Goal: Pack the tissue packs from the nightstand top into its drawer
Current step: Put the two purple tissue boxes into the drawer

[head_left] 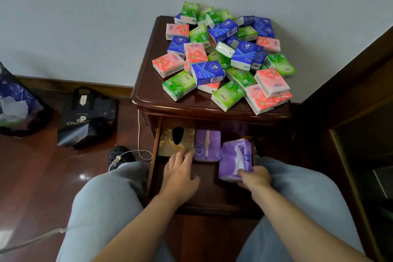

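Note:
Several small tissue packs (225, 57) in green, blue and pink lie heaped on the dark wooden nightstand top (148, 95). Below it the drawer (204, 189) stands pulled out. Inside, at the back, are a gold tissue box (168, 142) and a purple soft tissue pack (207, 144). My left hand (180, 174) reaches into the drawer, fingertips touching the gold box and the edge of that purple pack. My right hand (254, 177) grips a second purple tissue pack (234, 159), tilted up at the drawer's right side.
A black paper bag (87, 119) and a dark plastic bag (17, 104) sit on the wooden floor at left. A white cable (139, 134) hangs beside the nightstand. Dark furniture (361, 134) stands close on the right. My knees flank the drawer.

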Demonstrator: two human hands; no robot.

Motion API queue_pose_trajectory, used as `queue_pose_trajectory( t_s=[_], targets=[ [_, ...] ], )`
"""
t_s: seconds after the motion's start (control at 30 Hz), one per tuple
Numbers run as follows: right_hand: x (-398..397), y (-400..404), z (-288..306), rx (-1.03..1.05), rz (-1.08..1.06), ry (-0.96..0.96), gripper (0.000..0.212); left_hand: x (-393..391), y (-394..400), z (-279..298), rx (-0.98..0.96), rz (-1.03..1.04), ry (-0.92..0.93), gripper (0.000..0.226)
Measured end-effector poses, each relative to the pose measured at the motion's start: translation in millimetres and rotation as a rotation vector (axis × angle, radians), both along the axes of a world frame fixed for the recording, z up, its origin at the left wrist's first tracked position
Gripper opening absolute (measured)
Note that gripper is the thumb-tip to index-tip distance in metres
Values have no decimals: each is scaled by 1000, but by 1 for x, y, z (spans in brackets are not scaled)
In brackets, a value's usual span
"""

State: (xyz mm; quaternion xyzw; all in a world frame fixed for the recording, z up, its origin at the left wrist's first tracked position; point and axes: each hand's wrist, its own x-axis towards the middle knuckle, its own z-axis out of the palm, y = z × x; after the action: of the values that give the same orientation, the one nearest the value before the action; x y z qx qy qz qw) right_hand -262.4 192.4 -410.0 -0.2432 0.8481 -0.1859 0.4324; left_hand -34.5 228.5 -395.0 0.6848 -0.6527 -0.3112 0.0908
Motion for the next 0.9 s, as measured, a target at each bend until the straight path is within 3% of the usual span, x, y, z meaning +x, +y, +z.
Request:
queue_pose_trajectory(
  t_s=[0.17, 0.3, 0.5, 0.67, 0.9],
  targets=[
    [12, -11, -10, 29, -189, -209, 19, -4, -7, -5, 38, -37, -149, 93],
    [21, -22, -7, 114, -300, -354, 38, -2, -10, -9, 52, -83, -246, 95],
    [28, -32, -4, 144, -605, -682, 54, -1, -11, -15, 105, -93, -202, 95],
    [31, -28, -7, 99, -734, -669, 51, -1, -13, -16, 121, -71, -157, 94],
    [29, -27, -7, 33, -669, -644, 27, -1, -12, -15, 138, -63, -134, 90]
  ],
)
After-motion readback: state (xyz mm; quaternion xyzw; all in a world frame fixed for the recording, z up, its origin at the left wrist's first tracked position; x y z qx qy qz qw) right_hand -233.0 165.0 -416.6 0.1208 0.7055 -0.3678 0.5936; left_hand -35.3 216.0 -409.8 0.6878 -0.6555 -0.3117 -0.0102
